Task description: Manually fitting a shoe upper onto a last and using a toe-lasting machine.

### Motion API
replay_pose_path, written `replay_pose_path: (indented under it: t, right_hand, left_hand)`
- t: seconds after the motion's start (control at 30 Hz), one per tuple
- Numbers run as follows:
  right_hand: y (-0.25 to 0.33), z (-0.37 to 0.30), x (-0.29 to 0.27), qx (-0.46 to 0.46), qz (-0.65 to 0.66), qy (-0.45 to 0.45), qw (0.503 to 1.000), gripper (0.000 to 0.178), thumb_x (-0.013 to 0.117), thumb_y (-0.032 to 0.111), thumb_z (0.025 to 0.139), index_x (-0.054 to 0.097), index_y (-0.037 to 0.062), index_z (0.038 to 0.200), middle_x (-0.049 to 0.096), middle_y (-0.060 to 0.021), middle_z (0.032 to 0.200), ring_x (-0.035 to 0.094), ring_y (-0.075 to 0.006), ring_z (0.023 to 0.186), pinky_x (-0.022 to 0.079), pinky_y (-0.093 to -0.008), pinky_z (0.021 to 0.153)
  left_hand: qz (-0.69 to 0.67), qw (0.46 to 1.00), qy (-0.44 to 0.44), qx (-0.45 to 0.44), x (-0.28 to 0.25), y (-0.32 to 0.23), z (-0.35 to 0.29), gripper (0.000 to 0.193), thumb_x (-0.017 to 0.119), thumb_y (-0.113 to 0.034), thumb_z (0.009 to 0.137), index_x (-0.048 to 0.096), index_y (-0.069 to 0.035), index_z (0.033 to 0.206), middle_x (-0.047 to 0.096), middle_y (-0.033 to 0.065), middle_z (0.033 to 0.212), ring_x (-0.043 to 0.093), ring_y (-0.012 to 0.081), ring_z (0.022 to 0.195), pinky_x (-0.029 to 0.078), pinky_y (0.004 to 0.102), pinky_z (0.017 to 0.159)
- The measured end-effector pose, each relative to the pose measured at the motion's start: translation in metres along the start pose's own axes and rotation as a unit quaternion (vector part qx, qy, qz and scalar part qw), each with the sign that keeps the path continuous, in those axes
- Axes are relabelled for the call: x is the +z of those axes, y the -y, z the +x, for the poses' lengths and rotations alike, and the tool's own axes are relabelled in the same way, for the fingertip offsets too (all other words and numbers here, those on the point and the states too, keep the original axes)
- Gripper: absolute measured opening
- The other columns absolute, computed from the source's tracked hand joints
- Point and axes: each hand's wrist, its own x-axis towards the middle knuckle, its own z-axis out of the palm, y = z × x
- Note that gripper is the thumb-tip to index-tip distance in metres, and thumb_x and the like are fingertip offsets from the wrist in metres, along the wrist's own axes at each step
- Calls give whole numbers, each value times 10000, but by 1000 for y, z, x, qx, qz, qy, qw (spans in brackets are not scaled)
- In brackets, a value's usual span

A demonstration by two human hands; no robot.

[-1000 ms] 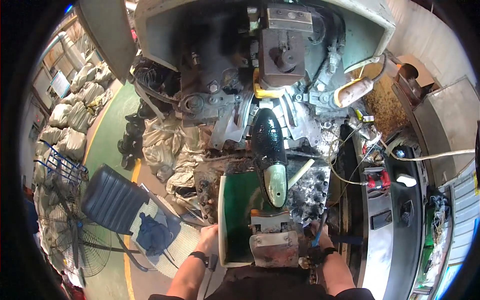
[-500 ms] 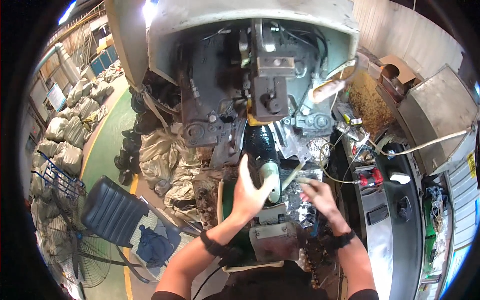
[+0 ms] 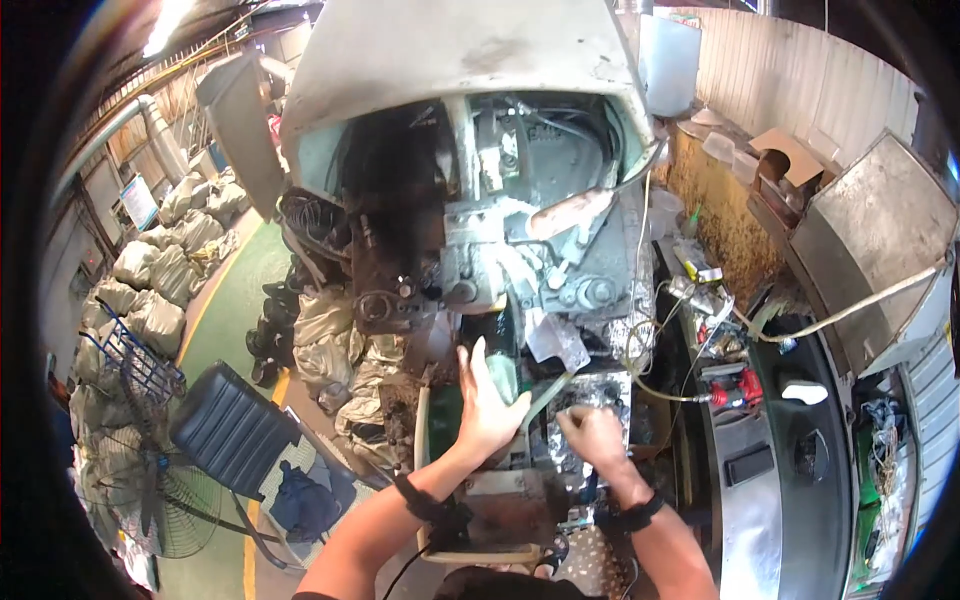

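Your view comes from the left one of two fisheye cameras worn side by side on your head. It looks from above, down and forward, over your bare left hand and bare right hand, both near the lens in the lower middle of the frame; your bare forearms enter from the lower edge. It faces the large grey metal machine, whose broad, pale hood fills the upper middle. The view reaches a bright white ceiling light at the upper left and bends the pale corrugated wall at the upper right.
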Motion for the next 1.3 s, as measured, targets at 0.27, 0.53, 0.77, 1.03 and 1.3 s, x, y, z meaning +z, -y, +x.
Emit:
replay_pose_path:
  t: [0.27, 0.53, 0.77, 1.03, 1.3]
  right_hand:
    - [3, 6, 0, -13, 81, -15, 996, 252, 674, 314, 926, 770, 81, 935, 701, -183, 734, 693, -415, 729, 557, -506, 697]
    - [-2, 6, -1, -18, 99, -13, 995, 245, 674, 309, 915, 770, 90, 968, 703, -168, 721, 688, -411, 723, 554, -514, 710]
    - [-2, 3, 0, -29, 71, -18, 997, 251, 699, 290, 900, 777, 76, 1005, 701, -202, 743, 699, -410, 740, 560, -491, 713]
    - [5, 5, -5, -16, 66, 1, 998, 245, 655, 295, 924, 780, 98, 998, 717, -225, 821, 692, -443, 802, 562, -523, 771]
    - [-3, 8, 2, -24, 77, -5, 997, 233, 671, 274, 912, 766, 70, 972, 712, -230, 811, 690, -451, 797, 564, -524, 761]
  left_hand:
    - [-10, 1000, -12, 3, -4, -2, 4, 1091, 832, -146, 747, 146, -1, 1583, 308, 307, 1552, 366, 413, 1434, 303, 451, 1200]
    - [33, 999, -28, 25, 0, -3, 4, 1058, 828, -137, 757, 172, -11, 1578, 446, 262, 1431, 484, 357, 1305, 390, 433, 1126]
    - [-51, 998, 19, -29, -4, -6, 3, 1085, 815, -192, 769, 127, -9, 1587, 159, 362, 1610, 166, 475, 1525, 179, 495, 1254]
    - [-58, 998, 15, -31, -5, -1, 2, 1082, 814, -189, 774, 125, -6, 1587, 156, 371, 1608, 161, 486, 1525, 176, 504, 1254]
    - [-8, 1000, -13, -1, -1, 3, 0, 1090, 829, -172, 786, 114, -5, 1592, 163, 349, 1626, 184, 441, 1538, 194, 463, 1253]
